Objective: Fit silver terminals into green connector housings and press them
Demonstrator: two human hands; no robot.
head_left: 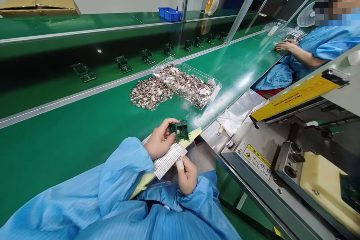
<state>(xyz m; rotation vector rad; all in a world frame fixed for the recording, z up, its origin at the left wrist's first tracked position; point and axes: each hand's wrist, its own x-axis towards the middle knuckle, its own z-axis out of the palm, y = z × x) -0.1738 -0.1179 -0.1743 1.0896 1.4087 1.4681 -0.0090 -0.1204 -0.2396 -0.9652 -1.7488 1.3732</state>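
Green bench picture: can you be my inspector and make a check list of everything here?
surface: green bench mat, with a metal edge strip along its far side.
job's things: small green circuit board with a metal part on it; silver grid sheet on yellow backing.
clutter: clear plastic tray full of small metal pieces; loose heap of metal pieces beside it.
grips: left hand holds the board; right hand touches the sheet, with one finger covered in something pale.
cables: nothing seen.
surroundings: row of green boards farther back; co-worker's hand on the bench; machine with a yellow strip; warning label.
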